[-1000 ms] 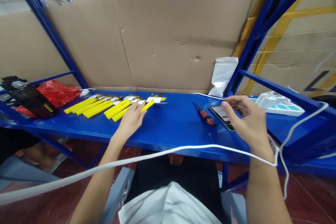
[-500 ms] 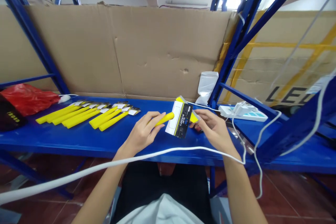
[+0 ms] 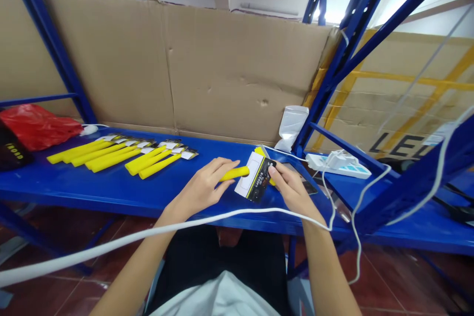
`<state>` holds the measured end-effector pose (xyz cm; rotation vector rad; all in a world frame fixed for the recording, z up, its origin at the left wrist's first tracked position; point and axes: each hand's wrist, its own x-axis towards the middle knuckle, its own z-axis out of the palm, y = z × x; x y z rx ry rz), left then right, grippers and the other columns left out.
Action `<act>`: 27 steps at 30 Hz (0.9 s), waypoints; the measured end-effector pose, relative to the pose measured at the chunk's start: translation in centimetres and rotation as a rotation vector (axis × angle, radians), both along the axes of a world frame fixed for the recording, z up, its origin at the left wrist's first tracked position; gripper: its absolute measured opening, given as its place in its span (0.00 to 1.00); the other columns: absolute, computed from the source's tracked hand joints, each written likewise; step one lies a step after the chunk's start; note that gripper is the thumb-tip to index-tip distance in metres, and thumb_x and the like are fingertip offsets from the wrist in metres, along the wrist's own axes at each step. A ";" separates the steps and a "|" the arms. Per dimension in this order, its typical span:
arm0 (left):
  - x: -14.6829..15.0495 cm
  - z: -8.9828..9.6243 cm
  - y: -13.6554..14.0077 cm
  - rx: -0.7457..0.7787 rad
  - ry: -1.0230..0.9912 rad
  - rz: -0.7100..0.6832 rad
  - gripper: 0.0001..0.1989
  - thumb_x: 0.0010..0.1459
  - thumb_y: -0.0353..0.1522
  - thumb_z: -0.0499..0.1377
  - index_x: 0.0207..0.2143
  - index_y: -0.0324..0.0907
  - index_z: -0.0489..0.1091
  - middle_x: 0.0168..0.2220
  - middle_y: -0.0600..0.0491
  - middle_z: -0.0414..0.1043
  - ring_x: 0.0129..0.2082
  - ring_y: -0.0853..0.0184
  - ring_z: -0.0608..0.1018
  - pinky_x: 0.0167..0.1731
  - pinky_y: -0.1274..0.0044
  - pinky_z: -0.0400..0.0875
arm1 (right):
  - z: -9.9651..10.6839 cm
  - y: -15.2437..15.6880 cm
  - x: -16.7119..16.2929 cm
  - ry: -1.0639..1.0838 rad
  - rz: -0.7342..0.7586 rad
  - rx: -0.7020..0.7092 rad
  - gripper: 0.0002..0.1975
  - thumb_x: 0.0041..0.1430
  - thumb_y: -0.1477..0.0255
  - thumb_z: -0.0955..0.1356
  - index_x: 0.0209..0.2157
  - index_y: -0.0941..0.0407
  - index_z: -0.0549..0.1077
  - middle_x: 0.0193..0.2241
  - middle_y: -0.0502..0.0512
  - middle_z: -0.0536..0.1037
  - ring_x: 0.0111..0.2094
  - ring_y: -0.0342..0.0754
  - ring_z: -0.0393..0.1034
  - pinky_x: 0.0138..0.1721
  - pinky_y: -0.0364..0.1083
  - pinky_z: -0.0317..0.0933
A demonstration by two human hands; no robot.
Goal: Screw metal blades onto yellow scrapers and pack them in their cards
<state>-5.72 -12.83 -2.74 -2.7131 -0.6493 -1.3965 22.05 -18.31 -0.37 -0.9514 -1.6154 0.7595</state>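
Observation:
Between thumb and fingers of my left hand [image 3: 200, 187] is a yellow rod-like handle [image 3: 235, 174], its rounded end against a printed card. The black-and-white card [image 3: 255, 177] is tilted in front of me, pinched at its right edge by my right hand [image 3: 291, 187]. Some yellow and grey material shows behind the card; what it belongs to is partly hidden. To the left, several yellow-handled tools [image 3: 107, 158] lie side by side on the blue table [image 3: 218, 150], with cards at their far ends.
A white cable [image 3: 237, 211] crosses in front of my forearms. At the right are a power strip [image 3: 338, 165], a dark flat device [image 3: 310, 187] and a blue rack post [image 3: 328, 74]. A white pouch [image 3: 293, 126] leans at the back; a red bag [image 3: 40, 126] sits far left.
My right hand has shifted its hold from the yellow and grey piece behind onto the card's edge, uncovering a dark flat device beside it. The left hand keeps the yellow handle. The view has tilted slightly.

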 end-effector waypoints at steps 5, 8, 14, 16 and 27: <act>-0.1 1.1 -1.6 -0.082 0.113 0.030 0.58 0.68 0.34 0.71 0.86 0.57 0.37 0.83 0.39 0.51 0.82 0.46 0.61 0.74 0.51 0.71 | -0.4 0.6 -1.3 0.058 0.036 -0.119 0.22 0.76 0.48 0.70 0.48 0.53 0.82 0.40 0.53 0.80 0.38 0.49 0.71 0.38 0.45 0.69; -0.2 1.7 -2.5 -0.095 0.183 0.030 0.66 0.65 0.39 0.75 0.86 0.57 0.29 0.84 0.39 0.47 0.82 0.44 0.59 0.74 0.50 0.70 | -0.6 0.5 -1.7 0.060 0.037 -0.123 0.23 0.75 0.48 0.70 0.43 0.54 0.81 0.38 0.52 0.78 0.37 0.48 0.69 0.40 0.45 0.69; 0.0 2.0 -3.4 -0.093 0.191 -0.028 0.67 0.62 0.40 0.76 0.86 0.51 0.32 0.84 0.34 0.46 0.82 0.45 0.59 0.74 0.53 0.71 | -0.8 0.4 -1.5 -0.019 0.094 -0.115 0.22 0.77 0.48 0.68 0.41 0.52 0.76 0.39 0.53 0.77 0.42 0.52 0.70 0.47 0.49 0.70; 0.1 1.9 -3.5 -0.101 0.181 -0.028 0.65 0.63 0.36 0.75 0.86 0.51 0.33 0.84 0.35 0.46 0.82 0.46 0.59 0.74 0.54 0.72 | -0.7 0.3 -1.4 -0.059 0.104 -0.115 0.22 0.78 0.47 0.67 0.40 0.52 0.74 0.38 0.53 0.76 0.41 0.52 0.68 0.46 0.49 0.68; 1.1 1.1 -3.4 -0.014 0.165 0.062 0.71 0.57 0.47 0.79 0.86 0.52 0.33 0.83 0.31 0.47 0.81 0.36 0.60 0.72 0.45 0.71 | 0.1 0.0 -2.6 -0.075 0.006 -0.045 0.30 0.74 0.41 0.67 0.31 0.53 0.67 0.29 0.49 0.64 0.32 0.47 0.57 0.35 0.47 0.55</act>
